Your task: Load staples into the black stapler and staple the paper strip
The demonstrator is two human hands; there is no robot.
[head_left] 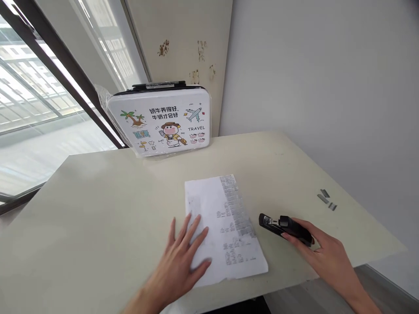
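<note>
Black stapler (285, 228) under right hand (322, 253); left hand (181, 261) flat on paper (225, 229).

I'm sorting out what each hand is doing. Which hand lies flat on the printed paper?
The left hand, fingers spread flat on the paper. The right hand is off the sheet, on the black stapler beside it.

The scene is bright with daylight that comes from the window (39, 100) on the left, which is overexposed and almost white. The bench (98, 209) gets soft, even light, and the shadows under the left hand (181, 257) and the right hand (322, 255) are faint. The plastic wrap on the case (160, 120) shows a little glare. Straight lines bend near the edges. The small print on the paper (225, 226) is blurred.
</note>
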